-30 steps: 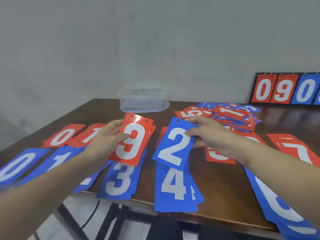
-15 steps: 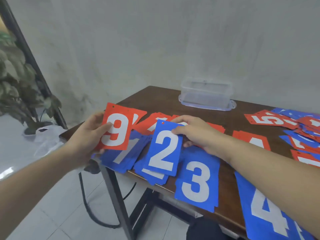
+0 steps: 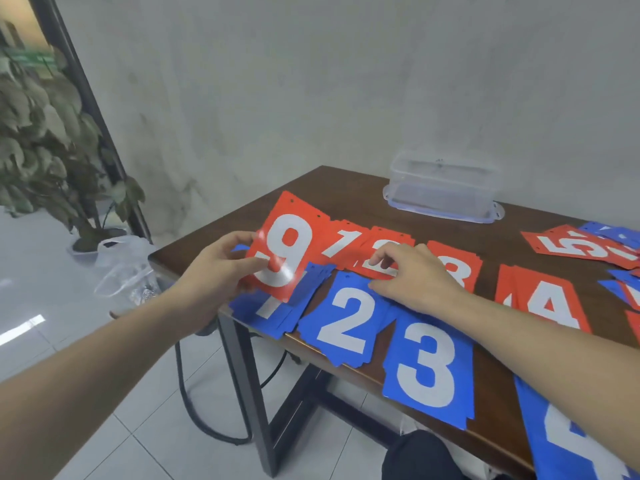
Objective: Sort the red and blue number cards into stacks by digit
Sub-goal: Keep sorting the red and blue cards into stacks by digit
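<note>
The blue plastic card with a white 2 (image 3: 346, 318) now lies flat on the blue 2 stack at the near edge of the dark wooden desk (image 3: 349, 188), between the blue 1 stack (image 3: 277, 306) and the blue card marked 3 (image 3: 429, 368). Half a second ago the right hand (image 3: 412, 278) carried it above the desk; now the card is released, and that hand's grip is slack, fingers loosely bent over the card's far edge and the red 2 stack (image 3: 381, 258) behind it, holding nothing that I can make out. So that card counts as sorted. The left hand (image 3: 221, 268) pinches the red card marked 9 (image 3: 287, 251), tilted up above the blue 1 stack; it has no matching pile in view, so it is probably next. Red 1 (image 3: 343, 242), red 3 (image 3: 460, 268) and red 4 (image 3: 543, 299) stacks line the back row. Farther off sit unsorted cards (image 3: 581, 245) and a clear plastic box (image 3: 443, 192).
</note>
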Motion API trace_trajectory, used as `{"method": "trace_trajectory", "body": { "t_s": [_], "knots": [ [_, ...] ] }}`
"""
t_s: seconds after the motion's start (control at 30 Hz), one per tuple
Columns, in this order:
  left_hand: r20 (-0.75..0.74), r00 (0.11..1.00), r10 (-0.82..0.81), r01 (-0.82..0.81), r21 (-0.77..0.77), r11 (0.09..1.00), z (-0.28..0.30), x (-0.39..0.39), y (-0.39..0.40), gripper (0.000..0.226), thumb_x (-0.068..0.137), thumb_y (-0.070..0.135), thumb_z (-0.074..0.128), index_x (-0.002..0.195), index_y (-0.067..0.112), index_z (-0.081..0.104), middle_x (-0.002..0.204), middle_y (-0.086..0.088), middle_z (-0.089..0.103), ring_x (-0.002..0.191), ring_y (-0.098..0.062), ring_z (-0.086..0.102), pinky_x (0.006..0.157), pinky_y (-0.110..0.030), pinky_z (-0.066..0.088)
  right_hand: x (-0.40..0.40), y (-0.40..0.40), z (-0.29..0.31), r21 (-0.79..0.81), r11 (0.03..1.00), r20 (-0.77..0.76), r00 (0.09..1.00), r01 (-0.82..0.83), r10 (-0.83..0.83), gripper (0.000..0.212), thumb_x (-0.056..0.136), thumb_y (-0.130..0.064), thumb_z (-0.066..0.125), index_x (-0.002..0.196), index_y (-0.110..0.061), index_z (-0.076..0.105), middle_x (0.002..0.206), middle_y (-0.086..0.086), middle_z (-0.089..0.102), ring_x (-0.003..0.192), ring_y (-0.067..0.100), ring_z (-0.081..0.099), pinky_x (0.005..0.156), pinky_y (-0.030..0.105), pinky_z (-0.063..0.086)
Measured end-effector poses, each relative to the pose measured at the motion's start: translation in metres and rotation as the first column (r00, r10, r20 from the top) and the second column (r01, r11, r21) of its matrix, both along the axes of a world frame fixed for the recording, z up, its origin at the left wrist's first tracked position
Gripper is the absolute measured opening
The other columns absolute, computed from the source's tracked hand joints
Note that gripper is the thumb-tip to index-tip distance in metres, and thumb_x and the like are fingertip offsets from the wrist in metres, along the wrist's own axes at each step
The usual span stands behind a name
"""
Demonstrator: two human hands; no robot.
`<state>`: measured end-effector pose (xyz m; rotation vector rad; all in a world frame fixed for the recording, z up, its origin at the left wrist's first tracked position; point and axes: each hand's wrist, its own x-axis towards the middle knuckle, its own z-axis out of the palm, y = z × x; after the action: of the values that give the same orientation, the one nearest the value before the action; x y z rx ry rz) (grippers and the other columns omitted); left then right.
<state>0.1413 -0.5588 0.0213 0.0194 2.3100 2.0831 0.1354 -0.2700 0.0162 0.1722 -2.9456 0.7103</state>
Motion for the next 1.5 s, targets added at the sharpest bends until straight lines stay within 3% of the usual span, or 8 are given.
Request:
{"method": "trace_trajectory", "body": {
  "t_s": [0.2,0.53,0.7,1.0,1.17,1.27,1.4,1.5],
  "knots": [
    [-0.009,0.998,-0.065,0.065,0.053,0.996,0.005,-0.004,0.038,0.011,0.09,0.007,0.07,0.095,0.016,0.067,0.096,-0.011,0.076,0.083,-0.022,0.067,0.076,-0.034,0.051,0.015,0.048,0.005,-0.148,0.989,-0.112,0.993,0.02,-0.037,0.014,0.09,-0.029,0.066,0.099,-0.039,0.061,0.099,-0.019,0.065,0.104,0.011,0.043,0.083,0.028,0.036],
    [-0.04,0.955,-0.294,0.296,0.047,0.954,0.018,-0.002,0.159,0.036,0.094,0.001,0.061,0.117,0.029,0.063,0.113,-0.021,0.07,0.101,-0.041,0.069,0.091,-0.058,0.053,0.084,0.179,0.017,-0.251,0.94,-0.129,0.954,0.233,-0.271,0.015,0.092,-0.019,0.064,0.094,-0.034,0.064,0.092,-0.017,0.065,0.083,0.005,0.061,0.065,0.02,0.04],
    [-0.059,0.926,-0.373,0.375,0.037,0.926,0.025,0.01,0.226,0.034,0.089,0.003,0.07,0.116,0.018,0.055,0.096,-0.015,0.073,0.082,-0.028,0.073,0.07,-0.041,0.06,0.123,0.235,0.02,-0.293,0.893,-0.111,0.916,0.341,-0.386,0.01,0.095,-0.021,0.063,0.098,-0.031,0.064,0.098,-0.017,0.064,0.085,0.001,0.06,0.065,0.019,0.044],
    [-0.025,0.891,-0.453,0.451,0.151,0.88,0.035,0.027,0.332,0.024,0.094,0.021,0.066,0.116,0.011,0.064,0.11,-0.016,0.073,0.091,-0.026,0.072,0.09,-0.05,0.056,0.181,0.311,0.016,-0.33,0.825,-0.102,0.851,0.459,-0.515,0.012,0.093,-0.017,0.064,0.092,-0.029,0.065,0.097,-0.012,0.068,0.09,0.002,0.063,0.078,0.016,0.046],
    [0.045,0.848,-0.527,0.521,0.103,0.847,0.03,0.034,0.386,0.006,0.099,0.019,0.06,0.104,0.02,0.063,0.092,-0.008,0.073,0.09,-0.027,0.07,0.095,-0.058,0.051,0.202,0.34,0.011,-0.374,0.767,-0.072,0.808,0.522,-0.585,0.007,0.094,-0.018,0.064,0.092,-0.025,0.066,0.091,-0.008,0.067,0.071,0.002,0.063,0.057,0.015,0.043],
    [0.094,0.807,-0.582,0.578,0.073,0.813,0.027,0.039,0.416,0.017,0.097,0.009,0.05,0.104,0.019,0.061,0.094,-0.007,0.072,0.091,-0.025,0.069,0.094,-0.052,0.053,0.213,0.354,0.008,-0.375,0.737,-0.044,0.783,0.562,-0.62,0.008,0.094,-0.018,0.063,0.095,-0.025,0.067,0.092,-0.006,0.07,0.085,0.015,0.069,0.059,0.021,0.049],
    [0.131,0.746,-0.653,0.651,0.068,0.756,0.022,0.047,0.457,0.017,0.098,0.006,0.053,0.102,0.02,0.063,0.092,-0.003,0.076,0.079,-0.015,0.074,0.06,-0.032,0.058,0.225,0.374,0.009,-0.357,0.716,-0.041,0.755,0.6,-0.654,0.007,0.092,-0.022,0.064,0.093,-0.029,0.067,0.091,-0.007,0.071,0.087,0.012,0.067,0.068,0.023,0.047],
    [0.156,0.705,-0.692,0.692,0.063,0.719,0.02,0.055,0.488,0.02,0.097,0.009,0.063,0.111,0.023,0.062,0.092,-0.003,0.078,0.081,-0.017,0.076,0.057,-0.029,0.058,0.233,0.39,0.011,-0.362,0.698,-0.053,0.734,0.618,-0.677,0.009,0.092,-0.021,0.064,0.092,-0.029,0.068,0.09,-0.006,0.069,0.083,0.013,0.064,0.072,0.025,0.048]
  ]
}}
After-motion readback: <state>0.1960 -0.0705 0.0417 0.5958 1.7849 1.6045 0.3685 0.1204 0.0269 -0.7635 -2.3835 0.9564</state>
